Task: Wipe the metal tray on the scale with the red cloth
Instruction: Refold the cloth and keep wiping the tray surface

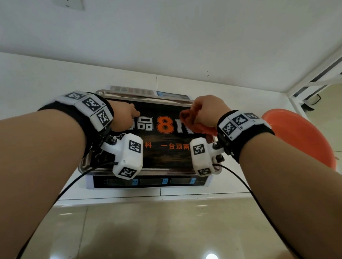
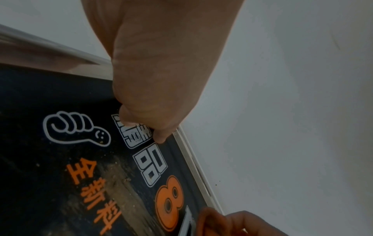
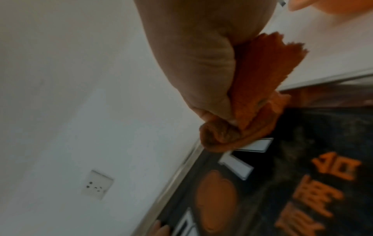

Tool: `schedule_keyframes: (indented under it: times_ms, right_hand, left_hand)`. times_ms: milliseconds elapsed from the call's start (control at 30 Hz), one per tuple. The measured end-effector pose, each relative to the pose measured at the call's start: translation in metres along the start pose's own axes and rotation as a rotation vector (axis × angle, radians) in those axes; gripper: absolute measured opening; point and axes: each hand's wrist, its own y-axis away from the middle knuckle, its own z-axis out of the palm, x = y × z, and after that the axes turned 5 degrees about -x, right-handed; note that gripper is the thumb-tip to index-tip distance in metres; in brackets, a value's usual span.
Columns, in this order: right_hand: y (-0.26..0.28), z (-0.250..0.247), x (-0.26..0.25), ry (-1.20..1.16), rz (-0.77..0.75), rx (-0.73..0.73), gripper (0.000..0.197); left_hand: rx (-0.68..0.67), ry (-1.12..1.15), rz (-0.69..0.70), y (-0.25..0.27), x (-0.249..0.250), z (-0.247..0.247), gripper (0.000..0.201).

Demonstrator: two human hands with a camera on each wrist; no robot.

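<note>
The right hand is curled into a fist around the red cloth, which bunches out past the fingers and trails back under the wrist. In the right wrist view the cloth is wedged between thumb and fingers, its wadded end just over the far part of the tray; whether it touches the tray cannot be told. The left hand is loosely curled and holds nothing; in the left wrist view a fingertip points down onto the tray's printed face, near its far rim.

The tray sits on the scale, metal-rimmed, its floor covered by a dark sheet with white and orange characters and a large orange "8". In the left wrist view the tray shows specks and a dusty streak across the print. Both hands are above it, the left over the left half, the right over the right half, well apart.

The scale stands on a white surface against a white wall, its display strip facing the person. An orange stool stands to the right, beside the surface. A wall socket is high on the wall.
</note>
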Motion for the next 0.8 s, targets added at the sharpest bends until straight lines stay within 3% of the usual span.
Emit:
schedule_keyframes:
  times_ms: [133, 400, 567, 800]
  right_hand:
    - [0.003, 0.013, 0.011, 0.115, 0.026, 0.046, 0.018]
    - [0.019, 0.016, 0.009, 0.059, 0.022, -0.169, 0.025]
    - [0.014, 0.005, 0.015, -0.034, 0.016, 0.025, 0.021]
    - [0.021, 0.021, 0.025, -0.018, 0.064, -0.033, 0.017]
  left_hand:
    - [0.004, 0.067, 0.002, -0.001, -0.001, 0.003, 0.058]
    - [0.019, 0.127, 0.000, 0.004, 0.000, 0.005, 0.056]
    - [0.028, 0.112, -0.002, 0.001, -0.001, 0.006, 0.056]
    - [0.036, 0.057, 0.001, -0.002, 0.000, 0.007, 0.054]
